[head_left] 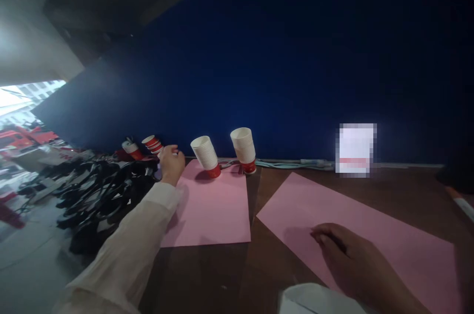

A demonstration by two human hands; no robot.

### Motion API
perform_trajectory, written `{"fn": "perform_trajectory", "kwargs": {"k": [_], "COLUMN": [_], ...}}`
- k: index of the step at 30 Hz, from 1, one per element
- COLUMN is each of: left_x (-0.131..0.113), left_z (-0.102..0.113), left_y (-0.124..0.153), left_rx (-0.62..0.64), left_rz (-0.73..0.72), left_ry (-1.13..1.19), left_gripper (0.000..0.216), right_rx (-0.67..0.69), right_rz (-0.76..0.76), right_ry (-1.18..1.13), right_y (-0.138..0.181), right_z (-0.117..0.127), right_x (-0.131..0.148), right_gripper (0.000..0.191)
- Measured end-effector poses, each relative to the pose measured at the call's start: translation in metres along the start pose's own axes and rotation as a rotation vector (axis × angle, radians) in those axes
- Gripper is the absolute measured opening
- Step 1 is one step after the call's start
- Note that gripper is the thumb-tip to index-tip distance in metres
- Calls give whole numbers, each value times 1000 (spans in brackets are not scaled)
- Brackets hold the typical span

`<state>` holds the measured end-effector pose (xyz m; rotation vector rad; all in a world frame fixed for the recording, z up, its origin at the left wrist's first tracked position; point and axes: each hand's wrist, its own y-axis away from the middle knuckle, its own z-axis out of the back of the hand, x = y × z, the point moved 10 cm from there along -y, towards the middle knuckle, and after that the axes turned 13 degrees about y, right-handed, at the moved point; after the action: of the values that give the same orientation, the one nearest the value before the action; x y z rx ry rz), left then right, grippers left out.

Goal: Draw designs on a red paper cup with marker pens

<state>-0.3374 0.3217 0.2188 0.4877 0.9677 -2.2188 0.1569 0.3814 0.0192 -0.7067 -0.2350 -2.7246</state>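
Observation:
My left hand (171, 163) reaches far out to the left back corner of a pink paper sheet (215, 210), its fingers curled beside a small stack of red-and-white paper cups (153, 144); whether it grips anything I cannot tell. Two taller stacks of white paper cups with red bases stand on that sheet's far edge, one (206, 156) leaning left and one (244, 150) near the sheet's right corner. My right hand (351, 259) rests palm down, fingers loosely together, on a second pink sheet (388, 240) lying at an angle on the brown table (229, 274).
A dark blue wall (296, 67) rises right behind the table. Pale cables (292, 163) run along its foot. A blurred white-and-red card (356, 150) stands at the back right. A heap of black straps and clips (99, 190) lies off the table's left side.

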Motion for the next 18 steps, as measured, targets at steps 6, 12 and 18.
{"fn": "perform_trajectory", "kwargs": {"k": [6, 12, 18], "left_x": [-168, -235, -237], "left_z": [-23, -71, -96], "left_y": [33, 55, 58], "left_rx": [346, 594, 713], "left_rz": [-583, -739, -745], "left_ry": [10, -355, -494], "left_gripper": [33, 35, 30], "right_rx": [-37, -7, -3], "right_rz": [35, 71, 94], "right_ry": [-68, -154, -169], "right_y": [3, 6, 7], "right_z": [4, 6, 11], "right_x": [9, 15, 17], "right_gripper": [32, 33, 31]}}
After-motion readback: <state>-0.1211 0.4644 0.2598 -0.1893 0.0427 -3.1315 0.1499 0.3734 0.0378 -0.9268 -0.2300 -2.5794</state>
